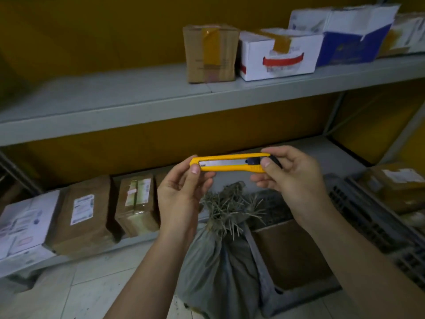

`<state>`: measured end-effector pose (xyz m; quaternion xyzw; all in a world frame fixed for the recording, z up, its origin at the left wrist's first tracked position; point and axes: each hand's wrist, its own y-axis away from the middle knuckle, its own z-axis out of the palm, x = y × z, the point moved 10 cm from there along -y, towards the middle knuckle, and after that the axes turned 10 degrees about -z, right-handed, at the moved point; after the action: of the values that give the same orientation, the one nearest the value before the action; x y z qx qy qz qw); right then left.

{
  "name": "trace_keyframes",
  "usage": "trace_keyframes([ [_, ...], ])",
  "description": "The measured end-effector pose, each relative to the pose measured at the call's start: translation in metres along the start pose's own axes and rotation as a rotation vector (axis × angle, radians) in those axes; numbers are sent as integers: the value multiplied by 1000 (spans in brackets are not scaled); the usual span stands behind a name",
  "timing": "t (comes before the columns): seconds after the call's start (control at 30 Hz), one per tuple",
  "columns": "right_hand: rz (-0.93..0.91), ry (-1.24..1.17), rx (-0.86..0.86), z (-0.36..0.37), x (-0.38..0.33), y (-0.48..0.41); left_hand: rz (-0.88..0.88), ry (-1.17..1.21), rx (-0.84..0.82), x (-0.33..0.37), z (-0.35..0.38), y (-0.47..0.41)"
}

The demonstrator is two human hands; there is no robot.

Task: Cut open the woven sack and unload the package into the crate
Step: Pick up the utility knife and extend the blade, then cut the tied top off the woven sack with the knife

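Woven sack (pixel 218 261) upright on floor beside grey crate (pixel 372 217), frayed top tied, yellow utility knife (pixel 227 162) held level above it, left hand (pixel 184 192) pinching blade end, right hand (pixel 292 173) gripping slider end, both palms up

No readable text anywhere, all too blurry. White shipping label (pixel 82 209) on brown parcel (pixel 80 217), lower shelf, left of left hand (pixel 181 192): print is smudge. Label (pixel 138 192) on taped parcel (pixel 136 204) just beside left hand: same, plus small pinkish sticker, illegible. White box (pixel 25 224) far left: faint markings only. Above hands, white carton (pixel 276 56) with red curved graphic, lettering unreadable. Blue-and-white box (pixel 351 35) up right of right hand (pixel 292 173): faint logo, can't make out. Tiny mark on yellow utility knife (pixel 230 162) between hands, unreadable too.
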<state>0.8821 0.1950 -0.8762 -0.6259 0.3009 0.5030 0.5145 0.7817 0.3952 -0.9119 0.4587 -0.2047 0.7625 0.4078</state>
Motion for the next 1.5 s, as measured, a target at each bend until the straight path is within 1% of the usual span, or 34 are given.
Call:
trace_keyframes([
  [0.07, 30, 1, 0, -10, 24, 9, -40, 40, -30, -30, -5, -7],
  [0.17, 20, 49, -12, -27, 44, 23, -109, 51, -67, -72, -4, -12],
  [0.27, 66, 188, -131, -28, 68, 40, -131, 54, -104, -98, -3, -12],
  [0.37, 117, 332, -239, -23, 89, 50, -181, 54, -63, -115, -13, -13],
  [0.4, 130, 346, -263, -20, 91, 51, -202, 60, -49, -120, -16, -13],
  [0.53, 202, 326, -312, -10, 93, 53, -230, 79, -58, -124, -15, -10],
  [0.7, 228, 260, -300, -6, 90, 65, -233, 60, -25, -120, -12, 0],
  [0.8, 237, 206, -260, -8, 89, 78, -218, 8, -44, -114, -4, 10],
  [0.97, 267, 74, -154, -9, 104, 102, -248, -65, -64, -122, 8, 25],
  [1.03, 272, 15, -207, 1, 110, 110, -222, -112, -66, -127, 7, 30],
  [1.1, 290, -90, -281, 12, 115, 117, -200, -191, -104, -129, 7, 34],
  [1.13, 291, -110, -292, 15, 118, 117, -198, -238, -133, -132, 7, 35],
  [1.2, 259, -69, -269, 16, 128, 111, -173, -326, -160, -133, 2, 33],
  [1.27, 232, -26, -242, 17, 141, 102, -81, -382, -82, -128, -21, 23],
  [1.33, 249, -48, -215, 20, 156, 94, 14, -391, 76, -121, -61, 13],
  [1.37, 272, -72, -206, 23, 163, 93, 34, -390, 155, -122, -84, 10],
  [1.43, 302, -86, -209, 32, 176, 95, 29, -450, 281, -133, -123, 7],
  [1.5, 300, -77, -223, 40, 186, 102, -13, -570, 295, -154, -141, 1],
])
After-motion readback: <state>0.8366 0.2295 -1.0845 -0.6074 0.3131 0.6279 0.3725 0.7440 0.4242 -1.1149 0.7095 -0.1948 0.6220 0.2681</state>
